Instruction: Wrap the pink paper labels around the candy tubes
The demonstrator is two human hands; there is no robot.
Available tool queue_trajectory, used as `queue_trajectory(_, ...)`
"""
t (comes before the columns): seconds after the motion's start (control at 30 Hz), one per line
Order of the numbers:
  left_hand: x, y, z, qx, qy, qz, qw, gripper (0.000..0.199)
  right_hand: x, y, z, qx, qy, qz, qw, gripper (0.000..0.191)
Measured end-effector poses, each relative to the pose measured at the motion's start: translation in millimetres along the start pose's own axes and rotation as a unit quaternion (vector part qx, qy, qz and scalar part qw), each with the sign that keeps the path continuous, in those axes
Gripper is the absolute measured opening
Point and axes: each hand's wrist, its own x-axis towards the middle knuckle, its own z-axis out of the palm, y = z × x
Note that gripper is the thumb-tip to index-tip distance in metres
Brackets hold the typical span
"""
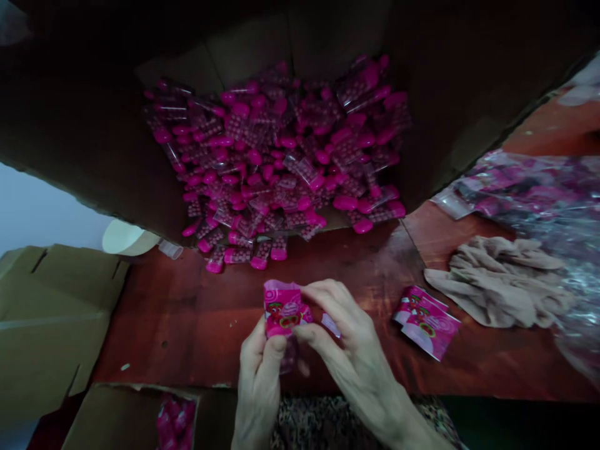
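Pink, shiny film makes the printed wrapper [282, 306], which is in both hands above the red table [178, 312]. Fingers cover its lower edge, and under it a translucent object [289, 359] is too dim to name. Left hand [260, 375] is closed with thumb on the lower left corner, its other fingertips partly hidden. Right hand [351, 344] is half curled, holding the right side between thumb and bent fingers. On the wrapper appear a red fruit figure with green leaf, pale swirls and a yellowish ring; the lettering is blurred. Shadow hides much of the carton [450, 94].
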Motion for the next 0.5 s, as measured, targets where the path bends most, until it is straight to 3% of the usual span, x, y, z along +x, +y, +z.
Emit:
queue_trajectory(0.07, -4.1, -2.6, 3.1, -0.039, -0.017, -0.011, 0.999, 0.028, 3.9, 2.5, 5.1, 0.103, -0.024, 0.066, 0.992, 0.010)
queue_trajectory(0.17, -6.0, -7.8, 6.2, -0.078, -0.040, -0.031, 0.996, 0.032, 4.8, 9.7, 15.4, 0.264, -0.023, 0.145, 0.953, 0.021)
queue_trajectory(0.27, -3.6, -12.6, 8.1, -0.119, -0.067, -0.054, 0.989, 0.040, 3.5, 12.2, 21.6, 0.347, 0.001, 0.183, 0.920, 0.026)
queue_trajectory(0.37, -1.7, -13.5, 11.9, -0.135, -0.067, -0.093, 0.984, 0.050, 1.8, 9.9, 22.5, 0.281, 0.035, 0.159, 0.946, 0.026)
queue_trajectory(0.5, 1.2, -7.6, 15.2, -0.123, 0.020, -0.059, 0.990, 0.030, -5.7, 13.6, 21.3, 0.095, 0.086, 0.078, 0.989, 0.019)
